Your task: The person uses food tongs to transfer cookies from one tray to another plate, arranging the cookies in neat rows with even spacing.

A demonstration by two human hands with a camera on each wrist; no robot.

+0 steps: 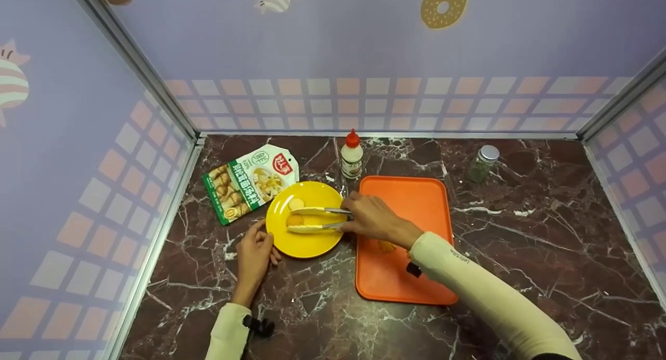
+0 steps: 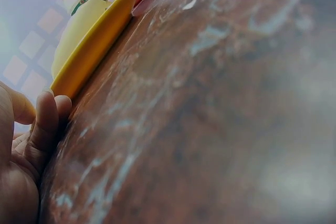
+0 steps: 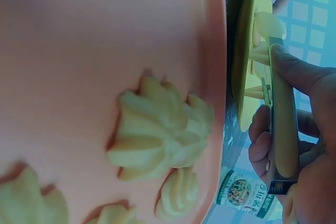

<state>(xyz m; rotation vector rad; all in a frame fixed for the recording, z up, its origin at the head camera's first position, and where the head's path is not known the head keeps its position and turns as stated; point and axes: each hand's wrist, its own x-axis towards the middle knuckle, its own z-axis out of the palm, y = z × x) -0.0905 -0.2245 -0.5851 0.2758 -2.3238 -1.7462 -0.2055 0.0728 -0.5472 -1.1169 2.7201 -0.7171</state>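
Note:
My right hand (image 1: 372,217) grips metal tongs (image 1: 333,226) with pale yellow ends, reaching over the yellow plate (image 1: 312,245). Between the tongs' ends lies an orange-yellow food piece (image 1: 295,221), right beside the lower end. A paler round piece (image 1: 296,203) sits just above the upper end. At the plate's left rim, my left hand (image 1: 255,251) rests loosely bent fingers against the edge; the left wrist view shows fingertips (image 2: 63,103) right at the rim. Swirled, piped-looking food pieces (image 3: 160,129) lie on the orange tray (image 1: 406,287), partly hidden by my right arm in the head view.
Behind the plate on the left lies a green-and-white food packet (image 1: 252,183). A squeeze bottle (image 1: 352,157) with a red cap stands behind plate and tray. Further right is a glass jar (image 1: 481,165) with a silver lid. Patterned walls (image 1: 364,105) bound the marbled tabletop.

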